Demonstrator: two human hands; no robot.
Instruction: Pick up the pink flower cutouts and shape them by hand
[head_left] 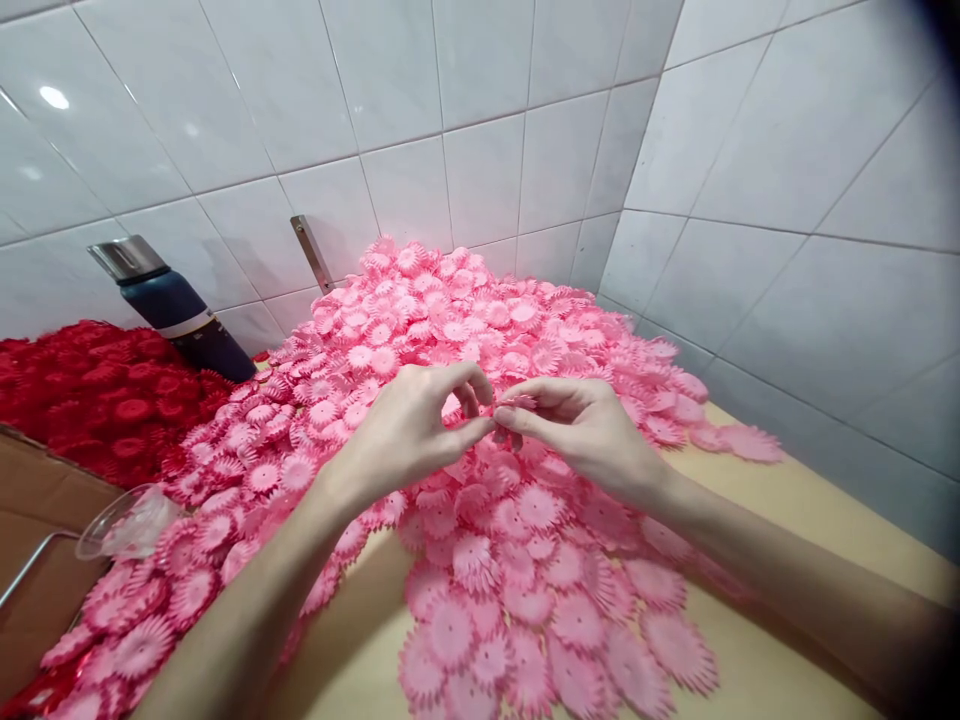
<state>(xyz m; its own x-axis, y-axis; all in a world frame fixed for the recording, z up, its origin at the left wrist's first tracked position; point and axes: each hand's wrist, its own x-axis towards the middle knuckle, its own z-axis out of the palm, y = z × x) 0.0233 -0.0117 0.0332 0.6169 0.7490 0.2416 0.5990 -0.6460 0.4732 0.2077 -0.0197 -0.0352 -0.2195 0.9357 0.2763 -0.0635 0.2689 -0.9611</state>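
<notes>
Over the middle of a large heap of pink petal discs (pixel 480 310), thin round pieces with fringed edges, my two hands meet at the fingertips. My right hand (pixel 592 425) pinches a small pink petal disc (pixel 519 403) between thumb and fingers. Close against it, my left hand (pixel 420 420) has its thumb and curled forefinger brought together at the near edge of that disc. Whatever sits between the left fingertips is too small to make out. More loose pink discs lie flat on the yellow tabletop (pixel 352 620) beneath my wrists.
A dark blue bottle (pixel 184 310) with a steel cap leans at the left, beside a pile of red discs (pixel 97 400). Nearer are a cardboard box (pixel 45 530) and a clear plastic piece (pixel 131 525). A metal strip (pixel 310 252) stands against the tiled wall (pixel 480 160).
</notes>
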